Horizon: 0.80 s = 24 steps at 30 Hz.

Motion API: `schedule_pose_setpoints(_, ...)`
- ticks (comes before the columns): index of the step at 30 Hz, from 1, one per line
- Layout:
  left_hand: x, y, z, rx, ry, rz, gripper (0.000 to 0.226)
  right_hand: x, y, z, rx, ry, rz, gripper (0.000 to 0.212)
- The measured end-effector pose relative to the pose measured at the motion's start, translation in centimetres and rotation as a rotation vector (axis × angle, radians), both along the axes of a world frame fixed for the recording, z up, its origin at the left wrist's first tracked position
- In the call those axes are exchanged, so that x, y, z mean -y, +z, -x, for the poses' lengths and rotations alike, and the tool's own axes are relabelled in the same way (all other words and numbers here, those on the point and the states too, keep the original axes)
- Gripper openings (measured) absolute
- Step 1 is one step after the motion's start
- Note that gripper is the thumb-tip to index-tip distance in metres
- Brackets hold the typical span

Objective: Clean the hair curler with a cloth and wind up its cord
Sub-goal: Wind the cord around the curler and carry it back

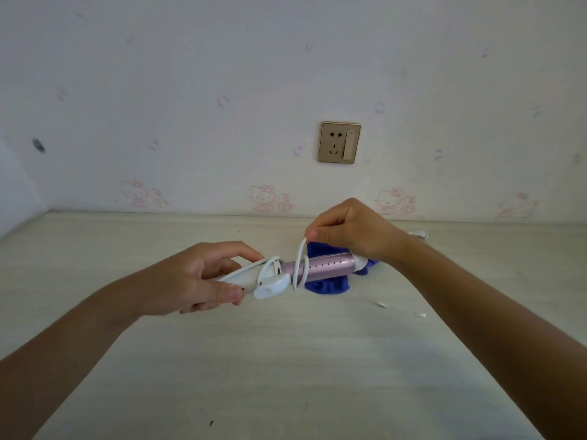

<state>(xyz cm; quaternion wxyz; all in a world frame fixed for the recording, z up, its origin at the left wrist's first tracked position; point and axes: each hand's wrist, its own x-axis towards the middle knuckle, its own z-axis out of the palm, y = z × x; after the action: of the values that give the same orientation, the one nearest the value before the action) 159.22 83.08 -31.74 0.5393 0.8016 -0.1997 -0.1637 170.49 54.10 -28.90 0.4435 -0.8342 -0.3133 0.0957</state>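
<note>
Two hands share the hair curler (330, 265), its long axis lying left to right above the table (286, 360): the left hand (203, 281) grips its handle end with curled fingers, and over its barrel the right hand (352, 230) pinches the cord (299, 268) loop, cloth (327, 286) just behind.

Two hands: left hand (193, 277), right hand (352, 231). One hair curler (327, 265), one cord (299, 262), one blue cloth (327, 285). One wall socket (339, 142), one table (286, 360).
</note>
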Motion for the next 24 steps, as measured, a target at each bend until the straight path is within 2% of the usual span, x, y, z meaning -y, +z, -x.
schedule_pose_setpoints(4,-0.3,-1.7,0.8,0.004,0.027,0.169,0.046,1.3,-1.6,-0.3,-0.192,-0.001,-0.070,0.017)
schedule_pose_setpoints(7,-0.2,-1.3,0.4,0.079,0.165,0.272,0.050,0.8,-2.5,1.1,-0.120,-0.015,0.032,0.019)
schedule_pose_setpoints(9,0.4,-0.9,-0.3,0.176,0.301,0.163,0.048,-0.1,-2.5,3.1,0.000,0.099,0.138,0.031)
schedule_pose_setpoints(11,1.0,-0.7,-1.1,0.306,0.438,-0.016,0.042,-0.6,-1.8,4.6,0.090,0.207,0.117,0.042)
schedule_pose_setpoints(13,0.5,-0.8,-1.6,0.380,0.509,-0.218,0.039,-0.4,-0.5,4.5,0.135,0.185,-0.009,0.032)
schedule_pose_setpoints(14,0.0,-0.7,-1.5,0.359,0.482,-0.291,0.039,-0.4,0.3,4.1,0.153,0.155,-0.068,0.024)
schedule_pose_setpoints(16,-0.5,-0.4,-1.0,0.253,0.297,-0.344,0.037,-0.5,1.5,2.6,0.171,0.079,-0.119,0.011)
schedule_pose_setpoints(18,-0.5,-0.1,-0.1,0.091,0.099,-0.231,0.038,-0.7,1.8,1.0,0.169,0.018,-0.120,0.016)
schedule_pose_setpoints(20,-0.7,0.3,0.4,-0.018,-0.020,-0.007,0.043,-0.7,1.3,-0.3,0.126,-0.014,-0.099,0.017)
schedule_pose_setpoints(22,-1.1,0.8,0.7,-0.008,-0.009,0.195,0.051,-0.5,0.1,-0.6,0.087,0.008,-0.067,0.030)
schedule_pose_setpoints(24,-1.3,1.3,0.6,0.049,0.138,0.299,0.054,-0.5,-1.2,0.4,0.037,-0.007,0.007,0.030)
